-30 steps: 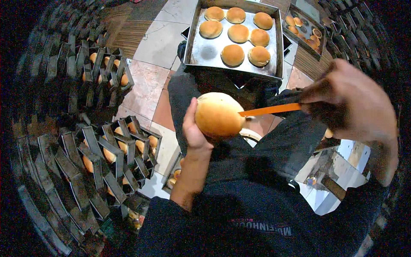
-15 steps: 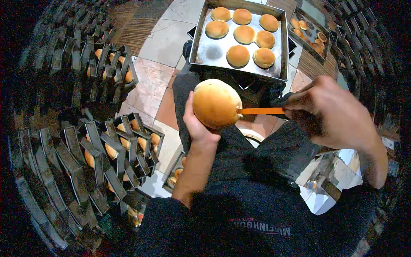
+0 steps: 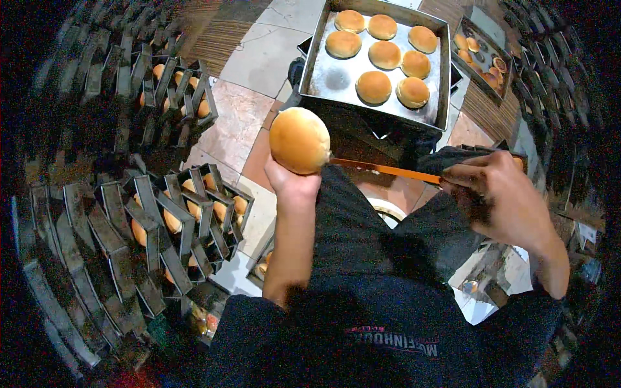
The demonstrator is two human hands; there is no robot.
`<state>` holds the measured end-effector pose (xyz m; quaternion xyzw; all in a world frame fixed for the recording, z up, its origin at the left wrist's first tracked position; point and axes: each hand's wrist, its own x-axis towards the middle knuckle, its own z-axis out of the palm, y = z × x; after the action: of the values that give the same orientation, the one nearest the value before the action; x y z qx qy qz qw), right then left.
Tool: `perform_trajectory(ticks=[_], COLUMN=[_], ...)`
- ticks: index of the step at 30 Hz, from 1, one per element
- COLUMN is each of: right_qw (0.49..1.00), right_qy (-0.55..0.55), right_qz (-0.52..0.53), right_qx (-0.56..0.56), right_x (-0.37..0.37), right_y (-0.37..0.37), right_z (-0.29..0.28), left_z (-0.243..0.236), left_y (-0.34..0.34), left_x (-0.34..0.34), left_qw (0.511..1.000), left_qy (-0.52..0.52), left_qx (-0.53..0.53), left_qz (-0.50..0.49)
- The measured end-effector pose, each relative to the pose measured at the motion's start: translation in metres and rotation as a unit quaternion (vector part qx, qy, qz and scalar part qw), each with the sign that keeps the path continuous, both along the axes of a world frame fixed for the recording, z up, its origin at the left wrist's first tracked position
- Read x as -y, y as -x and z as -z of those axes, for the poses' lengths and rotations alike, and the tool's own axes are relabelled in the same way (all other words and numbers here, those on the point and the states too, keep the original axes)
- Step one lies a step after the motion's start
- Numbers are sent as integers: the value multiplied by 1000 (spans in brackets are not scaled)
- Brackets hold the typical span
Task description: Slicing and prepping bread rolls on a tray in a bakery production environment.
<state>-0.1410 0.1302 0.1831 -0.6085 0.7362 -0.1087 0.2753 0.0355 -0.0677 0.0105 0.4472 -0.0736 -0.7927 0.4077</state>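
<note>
A round golden-brown bun (image 3: 299, 140) rests in my left hand (image 3: 292, 184), whose fingers curve round its left side and underside. My right hand (image 3: 495, 191) grips one end of a long, thin orange blade (image 3: 391, 171). The blade reaches leftward to the lower right side of the bun, and its tip meets the edge there; whether any of it lies inside the bun cannot be told. Beyond my hands, a square metal tray (image 3: 372, 105) holds several similar buns (image 3: 385, 55), spaced apart or touching.
Stacked dark metal trays with buns (image 3: 171, 220) fill the left side. Another baking tray (image 3: 498, 94) with whole and cut buns lies at the far right, near more stacks (image 3: 540, 71). Tiled floor (image 3: 236, 119) shows between. A tray edge is partly hidden by my left forearm.
My left hand and the bun have moved left and slightly up. More of the orange blade shows outside the bun, and my right hand sits a little lower. The whole view has shifted slightly.
</note>
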Motion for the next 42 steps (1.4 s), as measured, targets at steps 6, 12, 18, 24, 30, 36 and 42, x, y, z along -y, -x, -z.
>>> perform_trajectory(ticks=[6, 12, 18, 24, 30, 36, 42], right_qw=[985, 948, 926, 901, 894, 894, 876], right_qy=[89, 140, 122, 142, 128, 182, 197], right_qz=[145, 286, 358, 407, 420, 400, 428], right_qx=[-33, 15, -4, 54, 95, 85, 107], right_x=[-21, -49, -90, -92, -91, -77, -84], right_y=[32, 61, 88, 104, 107, 98, 75], right_z=[6, 33, 60, 75, 90, 77, 71], left_z=[27, 132, 168, 196, 179, 223, 193], left_y=[40, 147, 212, 286, 302, 255, 265], left_x=[46, 125, 164, 197, 182, 223, 179], left_qw=[999, 782, 505, 739, 864, 759, 683], left_qy=[-9, 376, 561, 265, 113, 238, 435], left_qx=[-43, 381, 530, 550, 417, 514, 517], left_qz=[26, 318, 387, 286, 259, 320, 277])
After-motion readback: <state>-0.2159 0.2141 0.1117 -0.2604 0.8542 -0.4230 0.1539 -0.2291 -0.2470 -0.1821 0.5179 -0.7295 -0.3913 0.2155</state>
